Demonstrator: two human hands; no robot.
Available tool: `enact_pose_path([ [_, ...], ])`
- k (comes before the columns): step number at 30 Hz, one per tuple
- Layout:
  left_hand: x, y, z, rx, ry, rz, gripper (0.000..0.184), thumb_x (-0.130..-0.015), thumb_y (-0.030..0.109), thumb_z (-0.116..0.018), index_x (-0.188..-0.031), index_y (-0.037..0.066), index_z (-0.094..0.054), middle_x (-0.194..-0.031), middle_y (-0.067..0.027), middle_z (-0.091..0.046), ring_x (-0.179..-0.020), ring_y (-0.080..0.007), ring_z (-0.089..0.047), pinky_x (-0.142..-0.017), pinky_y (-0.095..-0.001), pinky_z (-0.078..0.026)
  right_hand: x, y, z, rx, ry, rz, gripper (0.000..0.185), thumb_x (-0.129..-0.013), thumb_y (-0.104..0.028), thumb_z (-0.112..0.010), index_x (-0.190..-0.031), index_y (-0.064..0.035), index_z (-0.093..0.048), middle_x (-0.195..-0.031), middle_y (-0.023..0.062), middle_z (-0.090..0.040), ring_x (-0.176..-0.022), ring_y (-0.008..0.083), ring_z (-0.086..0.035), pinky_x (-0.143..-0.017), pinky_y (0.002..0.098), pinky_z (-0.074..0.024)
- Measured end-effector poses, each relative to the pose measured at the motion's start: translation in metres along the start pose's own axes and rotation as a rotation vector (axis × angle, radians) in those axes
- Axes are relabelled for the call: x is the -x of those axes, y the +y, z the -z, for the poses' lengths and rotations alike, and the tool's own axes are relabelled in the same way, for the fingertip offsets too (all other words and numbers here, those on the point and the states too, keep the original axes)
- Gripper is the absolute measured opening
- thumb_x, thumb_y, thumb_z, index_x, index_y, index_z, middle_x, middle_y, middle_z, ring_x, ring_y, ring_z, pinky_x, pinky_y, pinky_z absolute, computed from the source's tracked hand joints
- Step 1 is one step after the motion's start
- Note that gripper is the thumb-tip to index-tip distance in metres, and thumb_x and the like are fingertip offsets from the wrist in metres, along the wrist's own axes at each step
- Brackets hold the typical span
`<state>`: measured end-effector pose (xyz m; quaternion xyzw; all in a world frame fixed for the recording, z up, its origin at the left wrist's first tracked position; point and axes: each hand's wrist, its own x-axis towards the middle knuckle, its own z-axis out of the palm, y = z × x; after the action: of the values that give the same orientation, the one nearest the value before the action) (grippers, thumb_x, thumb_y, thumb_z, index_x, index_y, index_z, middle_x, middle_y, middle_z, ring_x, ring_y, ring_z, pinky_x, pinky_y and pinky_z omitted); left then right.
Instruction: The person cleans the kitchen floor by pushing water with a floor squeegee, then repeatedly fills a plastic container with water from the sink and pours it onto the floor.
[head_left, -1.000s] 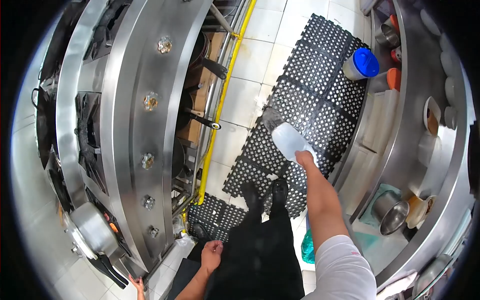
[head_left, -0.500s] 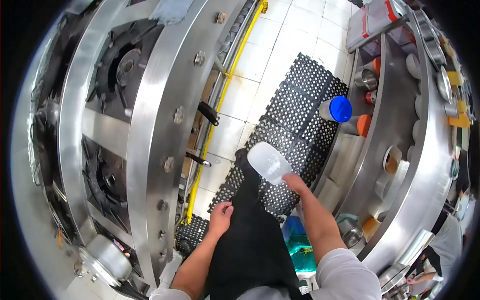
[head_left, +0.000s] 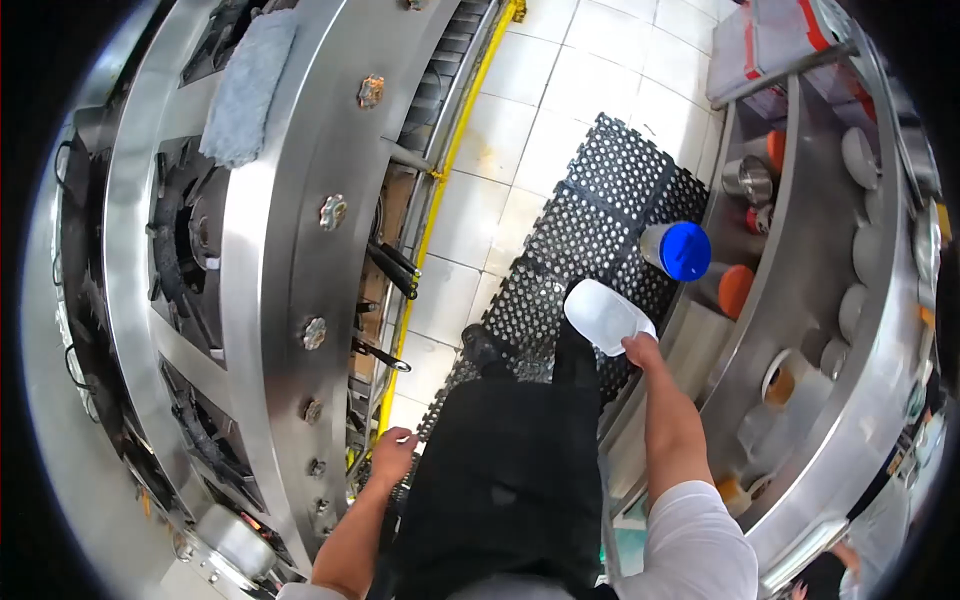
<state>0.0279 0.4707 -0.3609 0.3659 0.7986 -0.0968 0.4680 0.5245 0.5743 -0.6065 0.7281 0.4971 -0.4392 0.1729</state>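
Note:
My right hand (head_left: 643,350) grips the near edge of a white plastic container (head_left: 600,312). The container is shallow with rounded corners, and its inside faces up toward me above the black mat. My left hand (head_left: 393,455) hangs beside the stove front with its fingers loosely bent and nothing seen in it. Just beyond the white container, to the right, stands a tub with a blue lid (head_left: 684,251), near the shelf unit.
The steel stove (head_left: 290,250) runs along the left, with a grey cloth (head_left: 250,90) on its front edge and a yellow pipe (head_left: 425,235) below. Pan handles (head_left: 392,268) stick out underneath. A steel shelf unit (head_left: 790,260) with bowls and tubs borders the right. A perforated rubber mat (head_left: 560,240) covers the floor.
The view has moved forward along the aisle. My right hand has carried the white container rightward and a little toward the blue-lidded tub. My left hand has swung left and lower.

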Motion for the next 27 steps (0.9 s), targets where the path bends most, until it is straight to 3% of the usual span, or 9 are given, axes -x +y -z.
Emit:
enact_pose_path([
  [2, -0.003, 0.0, -0.001, 0.027, 0.12, 0.031, 0.028, -0.078, 0.025, -0.061, -0.092, 0.0, -0.064, -0.091, -0.0169, -0.065, -0.088, -0.029, -0.062, -0.078, -0.0346, -0.047, -0.028, -0.003, 0.008, 0.001, -0.047, 0.001, 0.049, -0.077, -0.039, -0.052, -0.096, 0.0053, -0.062, -0.102, 0.0268, -0.059, -0.099, 0.0391, -0.056, -0.087, 0.0414, -0.0433],
  [6, 0.016, 0.003, -0.023, 0.112, 0.094, 0.047, 0.026, -0.077, 0.022, -0.06, -0.091, 0.0, -0.064, -0.088, -0.0177, -0.065, -0.084, -0.0288, -0.063, -0.075, -0.0341, -0.048, -0.085, -0.041, 0.013, 0.192, -0.155, 0.106, 0.05, -0.078, -0.039, -0.047, -0.097, 0.0043, -0.063, -0.105, 0.0244, -0.059, -0.101, 0.0374, -0.055, -0.091, 0.0403, -0.0401],
  [8, 0.026, 0.01, -0.035, 0.077, 0.096, 0.036, 0.026, -0.078, 0.022, -0.061, -0.092, 0.0, -0.064, -0.087, -0.0174, -0.065, -0.083, -0.0279, -0.064, -0.075, -0.0342, -0.048, -0.089, -0.086, 0.023, 0.141, -0.251, 0.02, 0.047, -0.078, -0.037, -0.046, -0.101, 0.0003, -0.064, -0.11, 0.0219, -0.058, -0.107, 0.037, -0.052, -0.094, 0.0449, -0.0378],
  [11, 0.033, 0.039, -0.042, 0.16, 0.019, 0.182, 0.029, -0.078, 0.025, -0.063, -0.094, 0.0, -0.064, -0.089, -0.0179, -0.065, -0.083, -0.0256, -0.064, -0.074, -0.033, -0.049, -0.109, -0.128, 0.02, -0.029, -0.236, -0.257, 0.051, -0.077, -0.034, -0.047, -0.116, -0.0031, -0.057, -0.128, 0.0139, -0.048, -0.12, 0.0368, -0.038, -0.093, 0.0608, -0.032],
  [16, 0.031, 0.076, -0.041, 0.076, 0.002, 0.162, 0.031, -0.079, 0.024, -0.062, -0.098, 0.0, -0.063, -0.091, -0.0172, -0.064, -0.083, -0.025, -0.063, -0.075, -0.0323, -0.049, -0.134, -0.149, 0.007, -0.079, -0.241, -0.227, 0.049, -0.078, -0.031, -0.046, -0.114, 0.0002, -0.057, -0.125, 0.0219, -0.048, -0.118, 0.0382, -0.04, -0.091, 0.0588, -0.0354],
  [18, 0.026, 0.099, -0.037, 0.094, 0.005, 0.15, 0.031, -0.08, 0.024, -0.061, -0.1, 0.0, -0.062, -0.093, -0.0167, -0.064, -0.086, -0.0249, -0.063, -0.076, -0.0326, -0.048, -0.13, -0.153, 0.023, -0.054, -0.253, 0.027, 0.045, -0.078, -0.03, -0.045, -0.108, 0.0016, -0.06, -0.118, 0.0243, -0.052, -0.11, 0.042, -0.046, -0.089, 0.0545, -0.0391],
  [19, 0.024, 0.111, -0.035, 0.093, 0.004, 0.144, 0.031, -0.08, 0.024, -0.061, -0.1, 0.0, -0.062, -0.093, -0.0167, -0.064, -0.086, -0.0249, -0.063, -0.076, -0.0326, -0.048, -0.126, -0.149, 0.036, 0.203, -0.313, 0.311, 0.052, -0.079, -0.038, -0.047, -0.102, 0.0073, -0.06, -0.115, 0.0268, -0.053, -0.107, 0.0398, -0.05, -0.093, 0.0403, -0.04],
  [24, 0.012, 0.162, -0.021, 0.165, 0.035, 0.031, 0.028, -0.081, 0.021, -0.061, -0.102, 0.002, -0.061, -0.096, -0.0155, -0.062, -0.087, -0.024, -0.063, -0.076, -0.0325, -0.049, -0.125, -0.153, 0.071, -0.07, -0.281, 0.227, 0.046, -0.079, -0.033, -0.05, -0.096, 0.0076, -0.061, -0.106, 0.026, -0.058, -0.1, 0.038, -0.055, -0.087, 0.0419, -0.0435],
  [27, -0.003, 0.182, -0.018, 0.197, 0.04, -0.03, 0.026, -0.081, 0.019, -0.062, -0.101, 0.003, -0.061, -0.098, -0.015, -0.06, -0.087, -0.0247, -0.063, -0.076, -0.0332, -0.049, -0.11, -0.159, 0.134, -0.103, -0.168, 0.386, 0.046, -0.078, -0.035, -0.049, -0.092, 0.0069, -0.062, -0.1, 0.0267, -0.059, -0.096, 0.0388, -0.056, -0.084, 0.0423, -0.0444],
])
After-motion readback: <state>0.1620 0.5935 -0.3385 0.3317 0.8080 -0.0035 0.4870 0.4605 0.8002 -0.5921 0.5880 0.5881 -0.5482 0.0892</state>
